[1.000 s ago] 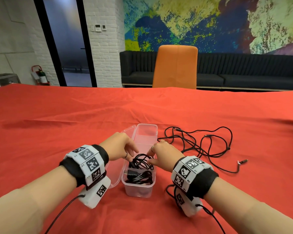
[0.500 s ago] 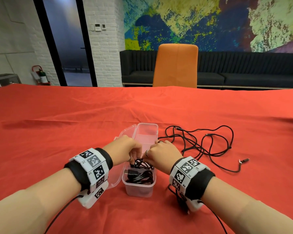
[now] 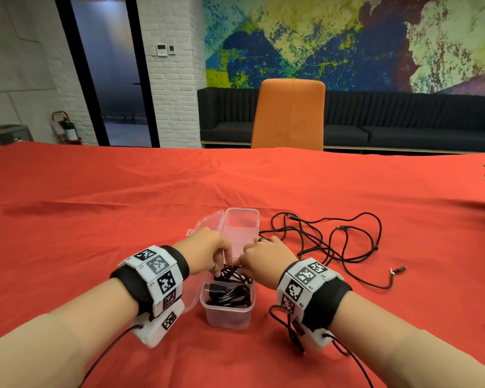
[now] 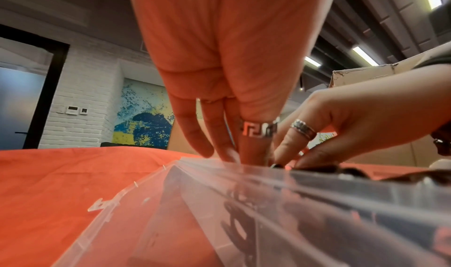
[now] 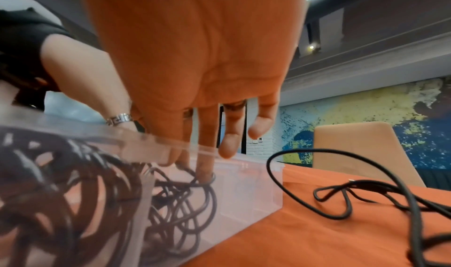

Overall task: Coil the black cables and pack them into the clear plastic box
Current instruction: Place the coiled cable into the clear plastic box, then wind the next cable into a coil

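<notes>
Both hands, left hand and right hand, pressed straight fingers onto the coiled cable inside the clear plastic box; pressing evenly should stop it springing out

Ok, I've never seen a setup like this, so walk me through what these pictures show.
No machine here: a person wears a camera on the head and one on each wrist, strapped on with patterned bands. The wide picture is the head view; the two close ones look along each hand. On the red tablecloth stands an open clear plastic box holding a coiled black cable. The left hand and right hand push a second coil down into it. A loose black cable lies beside the box.
</notes>
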`<state>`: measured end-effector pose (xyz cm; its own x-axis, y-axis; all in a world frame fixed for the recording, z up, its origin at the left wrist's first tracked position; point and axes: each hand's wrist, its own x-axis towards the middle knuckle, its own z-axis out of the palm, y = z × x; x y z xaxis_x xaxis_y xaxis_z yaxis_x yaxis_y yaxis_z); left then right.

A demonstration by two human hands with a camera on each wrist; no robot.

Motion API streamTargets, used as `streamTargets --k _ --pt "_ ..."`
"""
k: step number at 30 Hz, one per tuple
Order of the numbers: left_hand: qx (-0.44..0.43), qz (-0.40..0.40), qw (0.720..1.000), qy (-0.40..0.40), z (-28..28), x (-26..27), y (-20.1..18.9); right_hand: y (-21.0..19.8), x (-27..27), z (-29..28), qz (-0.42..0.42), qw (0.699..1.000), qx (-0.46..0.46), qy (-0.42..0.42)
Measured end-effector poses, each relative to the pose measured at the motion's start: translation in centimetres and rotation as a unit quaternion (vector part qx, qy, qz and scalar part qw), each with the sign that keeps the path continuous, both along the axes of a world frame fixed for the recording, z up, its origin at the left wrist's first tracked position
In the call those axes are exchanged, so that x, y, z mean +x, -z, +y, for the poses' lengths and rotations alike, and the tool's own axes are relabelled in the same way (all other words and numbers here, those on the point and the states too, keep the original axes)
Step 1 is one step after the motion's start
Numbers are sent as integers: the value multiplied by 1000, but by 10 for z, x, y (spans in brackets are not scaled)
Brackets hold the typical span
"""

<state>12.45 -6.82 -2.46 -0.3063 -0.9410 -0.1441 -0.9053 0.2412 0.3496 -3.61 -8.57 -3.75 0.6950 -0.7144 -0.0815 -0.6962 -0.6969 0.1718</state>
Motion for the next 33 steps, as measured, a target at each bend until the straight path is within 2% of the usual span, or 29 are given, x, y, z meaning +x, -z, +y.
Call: streamTargets --k 4,9,12,16,20,23,26,29,31,33 --pt "-7 -54 998 10 0 5 3 2 -10 3 -65 998 3 -17" --pt "25 -89 996 -10 5 10 -8 -6 -21 1 -159 986 51 20" --pt "46 -75 996 -27 10 11 -16 -12 -31 3 -204 974 85 48" --pt "20 -44 998 -49 18 0 -27 -17 -48 11 -256 955 120 86" --pt "-11 -7 999 -46 28 -26 -36 -26 -71 25 -273 943 142 125" --pt "-19 41 998 -39 34 -50 -40 -32 -100 24 -265 938 136 178" --pt "-15 96 995 -36 36 -75 -39 -29 -139 6 -236 925 124 269" --pt "-13 89 996 -26 32 -100 -35 -19 -176 -9 -163 919 122 337" --pt "-6 75 997 -14 28 -116 -31 -10 -190 -10 -96 926 138 337" --pt "11 40 999 1 27 -129 -26 -3 -193 -6 -62 937 169 300"
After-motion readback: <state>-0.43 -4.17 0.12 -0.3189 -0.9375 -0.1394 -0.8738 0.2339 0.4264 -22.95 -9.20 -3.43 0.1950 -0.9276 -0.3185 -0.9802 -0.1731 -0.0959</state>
